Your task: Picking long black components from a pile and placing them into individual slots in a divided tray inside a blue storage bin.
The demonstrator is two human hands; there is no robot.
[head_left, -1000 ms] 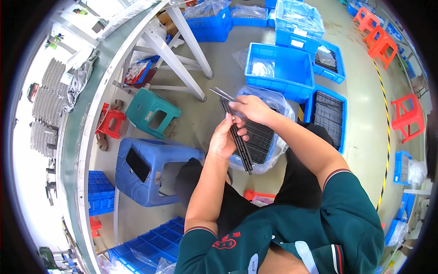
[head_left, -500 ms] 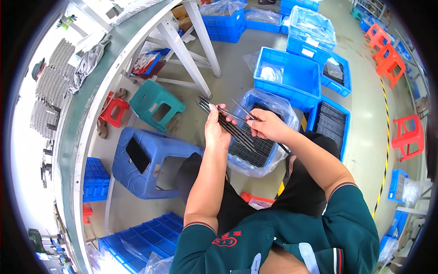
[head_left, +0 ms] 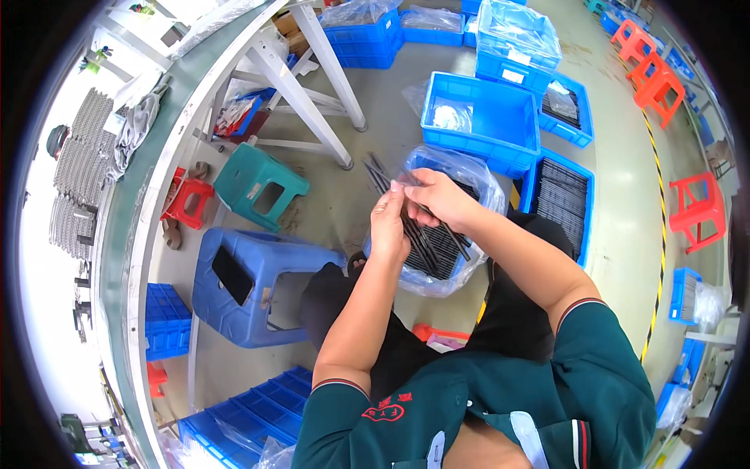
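Several thin black rods (head_left: 378, 176) are bunched in my left hand (head_left: 388, 225), which is closed round them with the thumb on top. Their upper ends fan out past the fingers and the lower ends point down to the right. Against it, my right hand (head_left: 444, 201) has its fingers curled, and a black rod (head_left: 458, 238) sticks out below them. Where the two hands meet, the fingers hide how the rods are gripped. Beneath both hands stands a crate lined with clear plastic (head_left: 491, 187), filled with similar black rods (head_left: 437, 264).
A blue stool (head_left: 289, 258) bearing a dark phone-like slab (head_left: 232, 275) stands to my left, with a green stool (head_left: 250, 184) beyond. An open blue crate (head_left: 500, 141) is ahead. Another crate of black rods (head_left: 561, 199) stands right. A long workbench (head_left: 148, 203) runs along the left.
My hands have come together; the right has moved left and up against the left one. The rod bundle has shifted right and stands steeper. The whole view has shifted slightly.
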